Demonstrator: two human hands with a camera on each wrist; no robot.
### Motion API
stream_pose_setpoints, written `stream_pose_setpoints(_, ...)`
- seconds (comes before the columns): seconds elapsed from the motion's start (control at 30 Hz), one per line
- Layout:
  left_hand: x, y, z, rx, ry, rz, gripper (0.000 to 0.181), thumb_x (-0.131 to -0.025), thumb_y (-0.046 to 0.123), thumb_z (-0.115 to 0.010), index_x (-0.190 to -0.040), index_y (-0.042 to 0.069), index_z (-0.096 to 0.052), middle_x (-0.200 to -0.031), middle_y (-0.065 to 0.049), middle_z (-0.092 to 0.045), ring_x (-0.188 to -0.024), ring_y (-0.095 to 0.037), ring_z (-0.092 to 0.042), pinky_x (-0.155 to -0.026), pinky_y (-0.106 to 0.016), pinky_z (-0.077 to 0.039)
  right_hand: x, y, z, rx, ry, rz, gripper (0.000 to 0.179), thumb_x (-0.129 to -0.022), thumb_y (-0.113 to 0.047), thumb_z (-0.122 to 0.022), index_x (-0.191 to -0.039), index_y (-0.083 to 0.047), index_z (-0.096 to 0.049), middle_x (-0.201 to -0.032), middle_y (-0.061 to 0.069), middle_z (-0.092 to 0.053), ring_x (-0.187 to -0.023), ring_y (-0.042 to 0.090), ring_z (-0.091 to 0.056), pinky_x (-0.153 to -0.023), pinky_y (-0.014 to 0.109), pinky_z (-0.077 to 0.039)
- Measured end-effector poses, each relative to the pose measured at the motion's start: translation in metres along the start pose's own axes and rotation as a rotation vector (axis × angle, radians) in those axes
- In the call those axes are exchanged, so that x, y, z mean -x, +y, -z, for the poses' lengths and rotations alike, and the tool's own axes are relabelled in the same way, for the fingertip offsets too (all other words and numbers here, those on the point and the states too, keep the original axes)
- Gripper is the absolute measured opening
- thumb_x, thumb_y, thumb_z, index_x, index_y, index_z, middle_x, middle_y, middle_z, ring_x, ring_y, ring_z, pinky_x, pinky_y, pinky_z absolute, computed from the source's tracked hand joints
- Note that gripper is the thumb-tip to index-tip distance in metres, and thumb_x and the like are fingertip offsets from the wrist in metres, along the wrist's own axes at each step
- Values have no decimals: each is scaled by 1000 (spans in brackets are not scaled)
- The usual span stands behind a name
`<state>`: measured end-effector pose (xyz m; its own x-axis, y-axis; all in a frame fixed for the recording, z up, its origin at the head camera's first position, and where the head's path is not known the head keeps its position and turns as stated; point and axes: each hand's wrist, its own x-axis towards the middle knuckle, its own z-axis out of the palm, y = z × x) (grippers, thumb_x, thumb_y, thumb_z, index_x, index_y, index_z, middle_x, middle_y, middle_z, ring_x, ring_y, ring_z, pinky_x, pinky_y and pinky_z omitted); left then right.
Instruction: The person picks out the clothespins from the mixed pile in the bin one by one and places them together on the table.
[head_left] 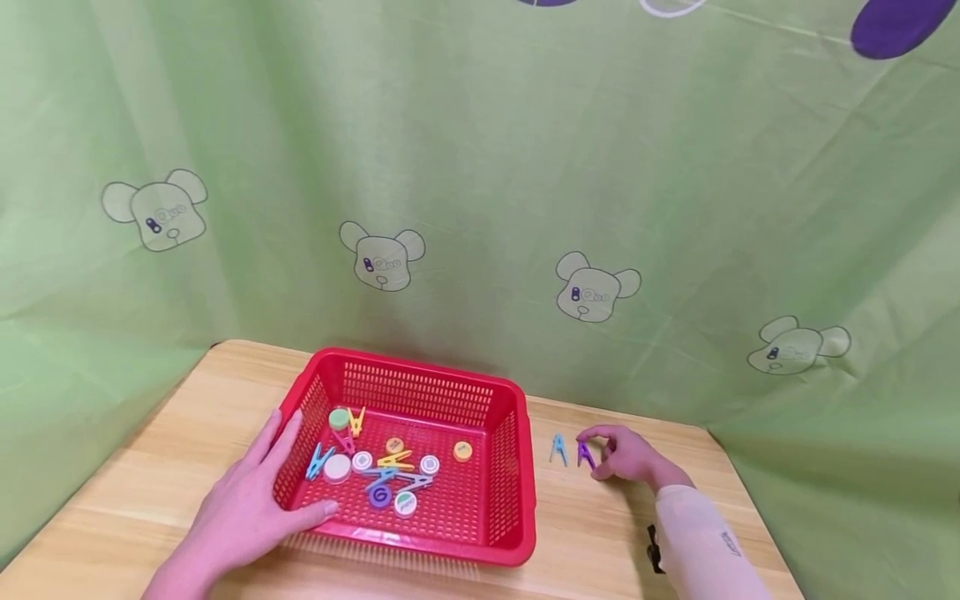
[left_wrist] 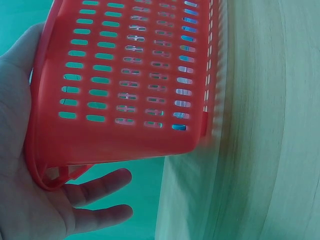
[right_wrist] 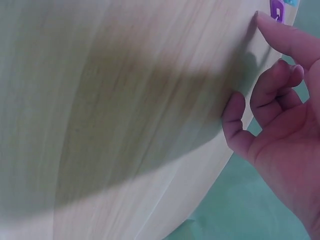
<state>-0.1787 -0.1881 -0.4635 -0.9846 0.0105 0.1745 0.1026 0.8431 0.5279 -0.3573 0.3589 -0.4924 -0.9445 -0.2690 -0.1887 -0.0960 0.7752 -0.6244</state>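
A red plastic basket (head_left: pixel 450 546) stands on the wooden table with clothespins and round bottle caps inside. My left hand (head_left: pixel 243 504) rests at its front left corner, thumb reaching over the front rim and the other fingers stretched along the left side. In the left wrist view, two straight fingers (left_wrist: pixel 102 187) show past the basket's end. To the right of the basket, my right hand (head_left: pixel 626 454) pinches a purple clothespin (head_left: pixel 585 454) between thumb and index finger, low over the table. Beside it lies a light blue clothespin (head_left: pixel 558 448).
Inside the basket are a blue clothespin (head_left: pixel 318 461), a yellow clothespin (head_left: pixel 395 460), an orange cap (head_left: pixel 462 451), a purple cap (head_left: pixel 380 497) and several others. A green curtain (head_left: pixel 480 167) with bear prints hangs close behind the table (head_left: pixel 570 533).
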Motion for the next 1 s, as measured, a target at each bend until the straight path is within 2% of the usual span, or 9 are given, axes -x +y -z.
stream_pose_setpoints(0.3, 0, -3, -2, -12, 38, -35, 126, -68, 86, -64, -162, 19, -13, -163, -21, -12, -133, -57, -34, -90, -75, -37, 4, -11, 5, 6, 22, 10, 65, -69, 2, -86, -130, -9, -65, -71, 6, -47, -64, 20, -45, -58, 33, -42)
stream_pose_setpoints(0.53, 1, -2, -2, -6, 32, -32, 126, -68, 85, -64, -162, 19, -14, -163, -21, -13, -132, -58, -35, -90, -75, -38, 3, -18, 10, -7, 0, 26, 67, -72, -4, -87, -134, -11, -63, -64, 0, -41, -60, 17, -40, -53, 29, -38)
stream_pose_setpoints(0.73, 1, -3, -3, 0, 28, -30, 126, -68, 86, -63, -162, 19, -15, -163, -21, -13, -131, -57, -36, -90, -74, -39, -1, -28, 14, -12, -14, 101, 63, -76, 0, -83, -135, -8, -61, -60, -3, -36, -54, 13, -37, -47, 26, -34)
stream_pose_setpoints(0.83, 1, -4, -3, 0, 30, -27, 126, -68, 86, -63, -162, 19, -15, -163, -21, -13, -132, -56, -36, -90, -74, -38, -3, -36, 15, 14, -8, 155, 61, -77, -1, -82, -134, -7, -61, -59, -3, -35, -53, 13, -36, -47, 27, -36)
stream_pose_setpoints(1.0, 1, -4, -3, -2, 29, -25, 125, -68, 86, -63, -162, 20, -13, -163, -20, -13, -132, -57, -36, -90, -74, -38, -5, -49, 15, 53, 24, 201, 58, -78, -6, -84, -132, -8, -63, -59, -3, -36, -53, 13, -35, -50, 29, -37)
